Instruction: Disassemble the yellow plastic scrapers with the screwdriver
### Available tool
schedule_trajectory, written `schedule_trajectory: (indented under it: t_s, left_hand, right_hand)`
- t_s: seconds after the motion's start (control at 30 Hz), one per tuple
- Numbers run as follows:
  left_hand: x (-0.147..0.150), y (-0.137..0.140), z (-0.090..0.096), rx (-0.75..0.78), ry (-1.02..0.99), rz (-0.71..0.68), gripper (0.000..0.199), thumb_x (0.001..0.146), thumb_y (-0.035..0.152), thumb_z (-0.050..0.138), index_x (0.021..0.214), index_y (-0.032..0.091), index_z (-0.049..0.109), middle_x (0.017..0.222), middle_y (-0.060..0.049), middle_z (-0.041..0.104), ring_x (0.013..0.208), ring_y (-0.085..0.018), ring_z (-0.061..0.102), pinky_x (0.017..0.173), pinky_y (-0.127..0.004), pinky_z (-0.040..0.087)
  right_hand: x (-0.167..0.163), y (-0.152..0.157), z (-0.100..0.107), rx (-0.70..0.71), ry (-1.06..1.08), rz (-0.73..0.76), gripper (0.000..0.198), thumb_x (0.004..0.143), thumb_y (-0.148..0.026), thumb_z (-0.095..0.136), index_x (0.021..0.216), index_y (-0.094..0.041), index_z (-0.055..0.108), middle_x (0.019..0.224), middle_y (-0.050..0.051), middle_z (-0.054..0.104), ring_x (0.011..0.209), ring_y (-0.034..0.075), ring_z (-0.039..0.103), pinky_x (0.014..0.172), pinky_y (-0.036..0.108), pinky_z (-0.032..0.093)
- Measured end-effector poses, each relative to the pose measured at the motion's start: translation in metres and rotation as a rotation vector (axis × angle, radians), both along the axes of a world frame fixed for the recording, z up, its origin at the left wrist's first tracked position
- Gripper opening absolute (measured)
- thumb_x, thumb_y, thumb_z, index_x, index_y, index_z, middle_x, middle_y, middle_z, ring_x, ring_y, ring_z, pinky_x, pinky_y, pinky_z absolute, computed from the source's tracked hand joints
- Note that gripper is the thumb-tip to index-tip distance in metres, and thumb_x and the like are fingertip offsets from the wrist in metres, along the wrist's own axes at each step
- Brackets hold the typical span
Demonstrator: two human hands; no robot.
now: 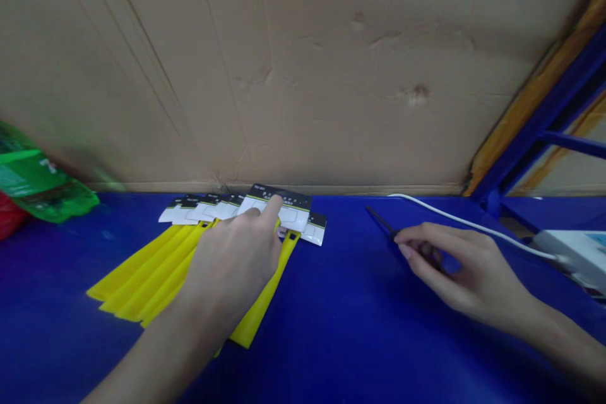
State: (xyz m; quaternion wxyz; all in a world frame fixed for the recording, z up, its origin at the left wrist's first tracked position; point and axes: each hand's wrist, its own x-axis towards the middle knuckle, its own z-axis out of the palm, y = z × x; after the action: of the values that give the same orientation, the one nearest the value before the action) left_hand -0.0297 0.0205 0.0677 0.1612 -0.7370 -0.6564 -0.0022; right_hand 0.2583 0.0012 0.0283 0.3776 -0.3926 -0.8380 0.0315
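Several flat yellow strips (137, 274) with white-and-black header cards (208, 209) lie fanned out on the blue table (326, 322). My left hand (239, 249) is over the fan, its index finger along the uppermost card (296, 218) and its other fingers curled around that piece; the grip underneath is hidden. A separate yellow strip (262, 303) lies to the right of that hand, angled toward me. Between thumb and fingers of my right hand (461, 268) is a thin dark screwdriver-like tool (380, 219), its tip pointing up and left, apart from the cards.
A cardboard sheet (307, 76) rises along the table's back edge. At the left stands a green bottle (38, 177) beside something red (10, 214). A white cable (466, 221) runs to a white power strip (575, 255) on the right, near a blue metal frame (540, 120).
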Motion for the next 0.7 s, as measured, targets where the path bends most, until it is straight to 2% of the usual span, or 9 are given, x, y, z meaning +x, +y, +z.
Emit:
schedule_trajectory:
  t_s: [0.1,0.2,0.33,0.47,0.57,0.7]
  left_hand:
    - [-0.001,-0.002,0.001,0.107,-0.04,-0.107,0.037,0.1,0.029,0.047,0.133,0.017,0.058,0.101,-0.014,0.078,0.079,-0.036,0.076,0.063,-0.042,0.058]
    - [0.001,-0.003,0.002,0.189,-0.141,-0.295,0.031,0.1,0.03,0.047,0.127,0.019,0.058,0.102,-0.013,0.077,0.079,-0.034,0.075,0.062,-0.041,0.057]
    - [0.018,-0.001,0.009,0.166,-0.28,-0.621,0.027,0.103,0.028,0.05,0.128,0.025,0.058,0.109,-0.008,0.074,0.092,-0.029,0.073,0.075,-0.04,0.057]
    - [0.045,0.007,0.019,0.122,-0.24,-0.87,0.02,0.105,0.025,0.051,0.117,0.023,0.067,0.106,-0.006,0.073,0.094,-0.026,0.072,0.076,-0.036,0.056]
    - [0.061,0.012,0.021,0.159,-0.22,-0.949,0.021,0.105,0.023,0.051,0.116,0.021,0.069,0.106,-0.007,0.073,0.09,-0.025,0.072,0.074,-0.035,0.055]
    - [0.068,0.018,0.015,0.109,-0.208,-0.976,0.022,0.105,0.023,0.051,0.119,0.021,0.068,0.107,-0.006,0.073,0.088,-0.025,0.073,0.072,-0.035,0.057]
  right_hand:
    - [0.008,0.002,0.002,-0.079,0.155,-0.161,0.008,0.095,-0.024,0.063,0.092,-0.022,0.07,0.071,0.0,0.07,0.059,0.013,0.064,0.057,0.025,0.049]
    - [0.013,0.008,0.003,-0.215,0.352,-0.218,0.014,0.093,-0.034,0.068,0.087,-0.022,0.071,0.07,0.001,0.07,0.062,0.016,0.065,0.06,0.028,0.05]
    - [0.017,0.013,0.003,-0.487,0.739,-0.101,0.032,0.092,-0.05,0.069,0.108,-0.023,0.072,0.086,0.004,0.076,0.067,0.017,0.068,0.061,0.03,0.053]
    - [0.019,0.014,0.004,-0.703,0.97,-0.014,0.052,0.087,-0.055,0.075,0.128,-0.023,0.069,0.106,0.009,0.079,0.092,0.022,0.074,0.084,0.035,0.056]
    - [0.021,0.015,0.005,-0.798,0.997,-0.014,0.056,0.08,-0.049,0.084,0.128,-0.023,0.071,0.103,0.007,0.08,0.095,0.022,0.074,0.085,0.036,0.056]
    - [0.026,0.017,0.005,-0.788,0.976,-0.007,0.054,0.072,-0.044,0.092,0.118,-0.023,0.075,0.095,0.004,0.08,0.088,0.02,0.073,0.083,0.034,0.056]
